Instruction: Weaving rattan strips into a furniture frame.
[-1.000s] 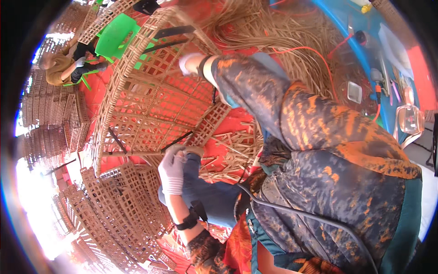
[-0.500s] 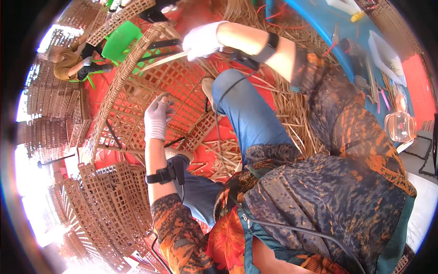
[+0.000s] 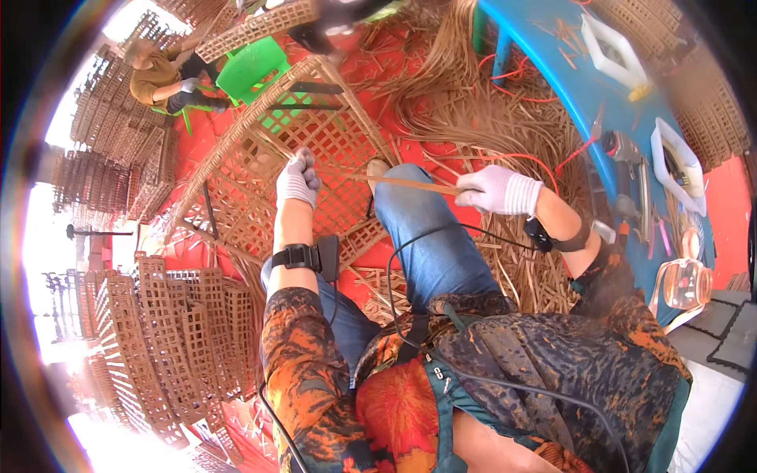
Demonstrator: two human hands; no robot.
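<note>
Woven cane fills the head view: a large lattice basket frame (image 3: 260,150) lies tilted on the red floor (image 3: 197,252) in front of my knees. My left hand (image 3: 297,180), gloved in white, is closed in a fist against the lattice. My right hand (image 3: 497,190), also gloved, pinches the near end of a long cane strip (image 3: 406,184) that runs between both hands. Half a second ago the right hand was raised high above the frame; now I see it lowered beside my knee, drawing the strip taut. I judge that a strand is being pulled through the weave. Loose straw (image 3: 473,110) lies beyond the right hand.
</note>
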